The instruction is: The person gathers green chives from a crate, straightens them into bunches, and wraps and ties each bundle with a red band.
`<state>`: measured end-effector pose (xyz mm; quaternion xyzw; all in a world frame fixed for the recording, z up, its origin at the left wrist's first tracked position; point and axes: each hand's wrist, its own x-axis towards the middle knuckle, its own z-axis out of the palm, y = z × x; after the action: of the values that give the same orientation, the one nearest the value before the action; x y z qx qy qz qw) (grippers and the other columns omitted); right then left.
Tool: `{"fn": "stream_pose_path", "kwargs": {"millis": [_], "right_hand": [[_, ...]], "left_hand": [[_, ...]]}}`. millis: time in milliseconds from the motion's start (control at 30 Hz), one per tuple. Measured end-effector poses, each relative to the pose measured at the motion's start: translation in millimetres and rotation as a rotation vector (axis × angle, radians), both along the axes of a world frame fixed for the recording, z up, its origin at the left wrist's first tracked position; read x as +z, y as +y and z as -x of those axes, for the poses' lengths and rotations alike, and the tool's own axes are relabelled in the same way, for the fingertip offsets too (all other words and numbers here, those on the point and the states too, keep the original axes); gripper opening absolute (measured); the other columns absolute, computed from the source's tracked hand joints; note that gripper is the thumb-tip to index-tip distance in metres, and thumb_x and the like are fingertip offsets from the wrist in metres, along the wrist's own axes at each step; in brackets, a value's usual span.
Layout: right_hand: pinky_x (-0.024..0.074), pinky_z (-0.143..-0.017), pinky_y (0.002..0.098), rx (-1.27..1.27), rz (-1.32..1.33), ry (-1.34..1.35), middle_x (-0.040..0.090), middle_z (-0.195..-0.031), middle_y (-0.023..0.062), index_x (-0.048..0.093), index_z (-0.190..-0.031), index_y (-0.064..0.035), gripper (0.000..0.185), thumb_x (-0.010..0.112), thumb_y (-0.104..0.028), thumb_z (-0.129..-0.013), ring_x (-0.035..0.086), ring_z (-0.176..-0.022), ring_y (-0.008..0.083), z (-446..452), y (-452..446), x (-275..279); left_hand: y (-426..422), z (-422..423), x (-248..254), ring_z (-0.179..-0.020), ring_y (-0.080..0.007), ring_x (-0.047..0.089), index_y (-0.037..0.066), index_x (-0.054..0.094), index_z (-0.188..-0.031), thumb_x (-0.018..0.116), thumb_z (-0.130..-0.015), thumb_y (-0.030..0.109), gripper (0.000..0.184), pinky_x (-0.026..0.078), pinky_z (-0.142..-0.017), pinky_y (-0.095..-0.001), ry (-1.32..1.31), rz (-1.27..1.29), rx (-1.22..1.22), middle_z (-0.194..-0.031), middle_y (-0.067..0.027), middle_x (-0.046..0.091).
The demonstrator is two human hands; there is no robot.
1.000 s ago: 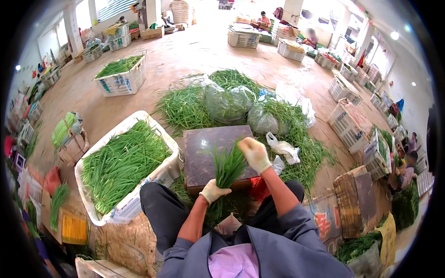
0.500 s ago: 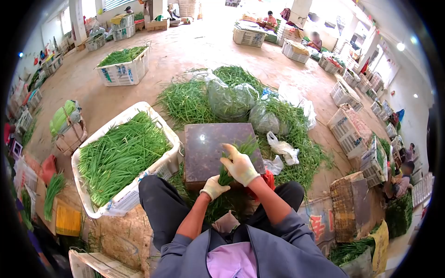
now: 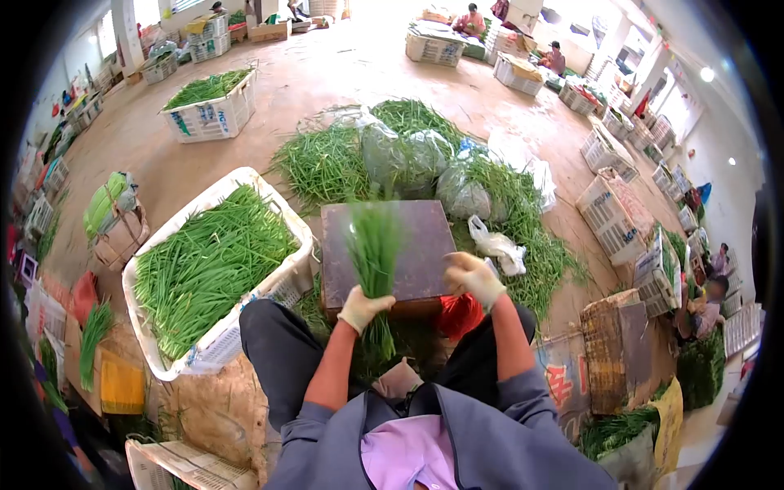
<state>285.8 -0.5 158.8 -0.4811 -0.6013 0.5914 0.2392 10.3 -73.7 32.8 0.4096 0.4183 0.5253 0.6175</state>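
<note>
My left hand (image 3: 365, 309), in a pale glove, is closed around the lower part of a bunch of chives (image 3: 374, 249). The bunch stands upright, its tips blurred, in front of a dark square-topped block (image 3: 425, 224). My right hand (image 3: 476, 279), also gloved, is apart from the bunch near the block's right edge. Its fingers are bent and smeared by motion, so I cannot tell whether they grip anything. Just below it hangs a red stringy bundle (image 3: 460, 317). To the left, a white crate (image 3: 245, 178) is full of loose chives (image 3: 216, 265).
Behind the block lie heaps of green stalks (image 3: 322, 171) with clear plastic bags (image 3: 400, 159). A white plastic bag (image 3: 498, 245) rests on the right-hand heap. Another filled crate (image 3: 214, 118) stands farther back. Other people sit among crates along the right side (image 3: 706, 310).
My right hand has left the chives and moved right and down toward the red bundle. My left hand has shifted slightly up and left, and the bunch now stands upright in it.
</note>
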Motion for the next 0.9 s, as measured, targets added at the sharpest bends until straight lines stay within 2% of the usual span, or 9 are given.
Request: {"fn": "stream_pose_path", "kwargs": {"millis": [67, 167, 200, 267, 333, 533, 800, 867, 900], "right_hand": [[0.0550, -0.068, 0.0292, 0.101, -0.518, -0.505, 0.070, -0.097, 0.0142, 0.047, -0.134, 0.0003, 0.050, 0.065, -0.014, -0.090, 0.067, -0.078, 0.0164, -19.0, 11.3, -64.7], [0.0546, -0.073, 0.0295, -0.128, 0.067, 0.250, 0.071, -0.096, 0.0152, 0.055, -0.127, 0.0010, 0.043, 0.068, -0.011, -0.087, 0.068, -0.084, 0.0153, 13.3, -28.6, -42.7], [0.0546, -0.073, 0.0295, -0.129, 0.078, 0.251, 0.071, -0.096, 0.0152, 0.055, -0.127, 0.0010, 0.043, 0.068, -0.011, -0.087, 0.068, -0.084, 0.0153, 21.3, -34.0, -44.6], [0.0540, -0.073, 0.0293, -0.063, -0.522, -0.094, 0.071, -0.093, 0.0138, 0.065, -0.112, 0.0004, 0.029, 0.071, -0.009, -0.085, 0.067, -0.082, 0.0134, 38.9, -42.5, -48.9], [0.0539, -0.071, 0.0303, -0.012, -0.460, 0.032, 0.071, -0.087, 0.0106, 0.069, -0.100, -0.0015, 0.021, 0.073, -0.013, -0.083, 0.068, -0.077, 0.0182, 63.4, -59.8, -37.3], [0.0481, -0.082, 0.0417, 0.146, -1.064, -0.424, 0.058, -0.103, 0.0155, 0.056, -0.121, -0.0068, 0.071, 0.086, -0.031, -0.062, 0.057, -0.098, 0.0350, 122.1, -83.4, -12.4], [0.0492, -0.078, 0.0399, 0.069, -1.283, -0.206, 0.063, -0.093, 0.0076, 0.068, -0.092, -0.0104, 0.023, 0.076, -0.016, -0.072, 0.059, -0.088, 0.0293, 139.8, -63.0, -32.2], [0.0504, -0.081, 0.0356, 0.076, -1.253, -0.081, 0.065, -0.095, 0.0090, 0.069, -0.094, -0.0068, 0.018, 0.074, -0.009, -0.077, 0.062, -0.089, 0.0258, 127.1, -64.0, -30.1], [0.0502, -0.082, 0.0326, 0.051, -0.915, 0.122, 0.066, -0.097, 0.0089, 0.068, -0.097, -0.0043, 0.017, 0.071, -0.005, -0.080, 0.063, -0.090, 0.0227, 117.8, -65.3, -31.0]], "left_hand": [[2.2, 6.1, 28.1, -0.073, -0.0135, 0.064, 0.001, 0.069, -0.092, 0.077, -0.077, 0.008, 0.018, 0.051, -0.065, -0.0310, -0.039, 0.017, 0.006, -0.081, -0.0055, 0.069], [2.7, 10.4, 42.8, -0.074, -0.0182, 0.066, 0.001, 0.065, -0.099, 0.074, -0.080, 0.004, 0.021, 0.053, -0.066, -0.0342, -0.277, 0.011, 0.152, -0.084, -0.0067, 0.068], [0.5, 12.5, 57.9, -0.074, -0.0203, 0.066, 0.001, 0.064, -0.104, 0.072, -0.082, 0.003, 0.023, 0.054, -0.066, -0.0352, -0.419, 0.051, 0.176, -0.086, -0.0074, 0.067], [9.9, 20.7, 47.4, -0.079, -0.0252, 0.068, 0.004, 0.059, -0.118, 0.070, -0.084, 0.006, 0.036, 0.056, -0.071, -0.0401, -0.445, 0.045, 0.161, -0.089, -0.0081, 0.067], [16.3, 24.6, 49.7, -0.079, -0.0251, 0.067, 0.005, 0.061, -0.113, 0.070, -0.085, 0.007, 0.029, 0.056, -0.071, -0.0409, -0.514, 0.115, 0.296, -0.088, -0.0076, 0.067], [33.5, 25.7, 50.4, -0.072, -0.0238, 0.064, 0.006, 0.063, -0.099, 0.069, -0.086, 0.008, 0.015, 0.055, -0.063, -0.0383, -0.505, 0.226, 0.520, -0.082, -0.0078, 0.065], [36.9, 33.1, 49.3, -0.074, -0.0250, 0.062, 0.005, 0.063, -0.095, 0.067, -0.087, 0.012, 0.011, 0.053, -0.067, -0.0402, -0.519, 0.298, 0.751, -0.084, -0.0087, 0.064], [35.0, 44.9, 56.7, -0.078, -0.0262, 0.061, 0.005, 0.063, -0.095, 0.064, -0.089, 0.016, 0.013, 0.051, -0.074, -0.0415, -0.621, 0.349, 0.754, -0.086, -0.0089, 0.064], [36.9, 56.0, 56.5, -0.080, -0.0268, 0.060, 0.006, 0.062, -0.095, 0.062, -0.091, 0.019, 0.014, 0.050, -0.079, -0.0425, -0.603, 0.320, 0.749, -0.087, -0.0089, 0.063]]}}
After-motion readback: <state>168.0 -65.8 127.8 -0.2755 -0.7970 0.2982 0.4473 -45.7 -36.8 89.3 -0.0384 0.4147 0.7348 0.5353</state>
